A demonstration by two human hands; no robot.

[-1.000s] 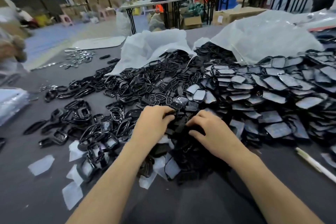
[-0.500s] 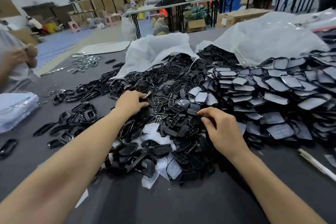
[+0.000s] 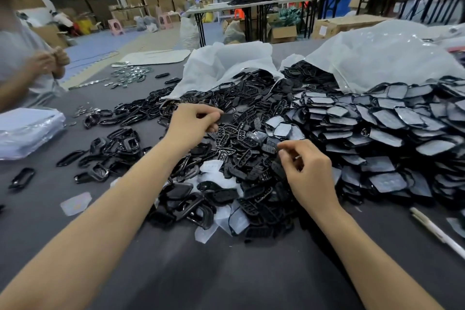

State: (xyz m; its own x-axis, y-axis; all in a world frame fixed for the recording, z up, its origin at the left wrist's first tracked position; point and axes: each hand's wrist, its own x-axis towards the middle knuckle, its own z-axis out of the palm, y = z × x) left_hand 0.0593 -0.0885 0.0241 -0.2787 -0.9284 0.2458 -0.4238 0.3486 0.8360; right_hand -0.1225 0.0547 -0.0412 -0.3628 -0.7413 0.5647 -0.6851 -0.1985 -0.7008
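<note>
A big heap of small black plastic parts (image 3: 241, 158) covers the middle of the dark table (image 3: 226, 272). My left hand (image 3: 193, 123) is raised a little over the heap and pinches a small flat black piece (image 3: 227, 117) between thumb and fingers. My right hand (image 3: 309, 171) hovers lower at the heap's right side, fingers curled with thumb and forefinger together; whether it holds anything I cannot tell. To the right lie rows of black parts with grey film faces (image 3: 385, 133).
Two white plastic bags (image 3: 382, 55) spill parts at the back. Black frames (image 3: 120, 143) lie at left, white film scraps (image 3: 75, 202) near them, a stack of clear bags (image 3: 27, 131) at far left. A white pen (image 3: 437, 230) lies at right. Another person (image 3: 22, 63) stands left.
My left hand has lifted off the heap and moved right with a black piece pinched in it. My right hand has risen slightly and curled its fingers.
</note>
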